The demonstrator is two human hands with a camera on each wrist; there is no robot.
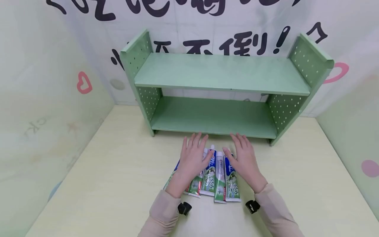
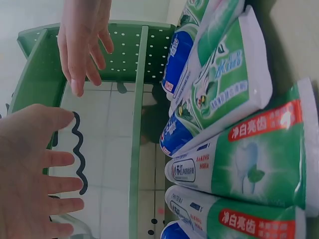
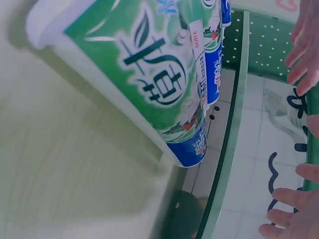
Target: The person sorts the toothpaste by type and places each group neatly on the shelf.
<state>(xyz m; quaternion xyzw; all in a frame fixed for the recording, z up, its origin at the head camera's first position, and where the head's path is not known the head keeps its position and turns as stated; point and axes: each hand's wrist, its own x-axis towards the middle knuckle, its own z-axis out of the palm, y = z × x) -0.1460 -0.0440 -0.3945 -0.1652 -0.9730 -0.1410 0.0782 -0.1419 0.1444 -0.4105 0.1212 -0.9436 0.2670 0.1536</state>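
Behind the pale, faintly grained table [image 1: 118, 171] rises a white backdrop [image 1: 204, 28] with bold dark lettering; one green shelf unit [image 1: 219, 72] stands before it, two smooth flat boards between two side panels dotted with small round holes; on the table just in front of it I count six toothpaste tubes [image 1: 209, 177], laid side by side in a slight fan, three blue-and-green tubes [image 1: 232, 184] and three white-and-green tubes [image 1: 220, 182] with red label patches; they are glossy and plump, tapering from flat, crimped ends near the person to narrow necks towards the shelf; the leftmost is partly hidden by an arm; two bare hands hover over the row, the left hand [image 1: 192, 158] and the right hand [image 1: 245, 158] both holding nothing, fingers extended and thumbs spread wide; two beige sleeves [image 1: 278, 210] show below, a small black device [image 1: 185, 208] at each wrist.
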